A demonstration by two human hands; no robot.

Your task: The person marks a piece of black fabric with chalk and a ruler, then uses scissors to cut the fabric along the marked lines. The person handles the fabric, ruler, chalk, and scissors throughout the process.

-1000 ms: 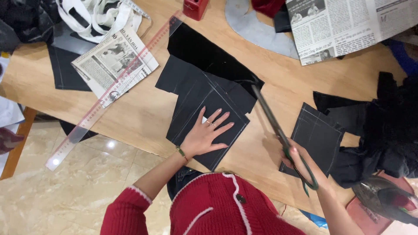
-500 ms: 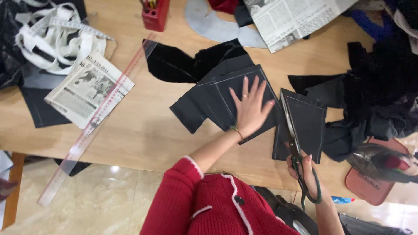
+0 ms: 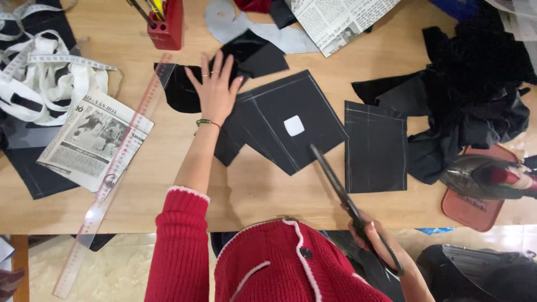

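My left hand [image 3: 215, 89] lies flat with fingers spread on black fabric pieces [image 3: 246, 56] at the middle of the wooden table [image 3: 263, 190]. A large black fabric square [image 3: 291, 126] with chalk lines sits just right of it, and a small white chalk piece [image 3: 293, 125] rests on top. My right hand [image 3: 376, 237] grips the handles of long black scissors [image 3: 338, 187] near the table's front edge. The closed blades point up-left over the square's lower corner. A second black rectangle [image 3: 376, 146] lies to the right.
A clear ruler [image 3: 114, 170] runs diagonally at the left over folded newspaper [image 3: 95, 140]. White tape measure and straps [image 3: 47, 78] lie far left, a red pen holder [image 3: 166, 25] at the back, more newspaper [image 3: 341, 19], a black cloth heap [image 3: 475, 84], an iron [image 3: 489, 179] on a red pad.
My left hand has slid left and farther back across the fabric. The scissors have swung so the blades point up-left over the large square. The view has shifted.
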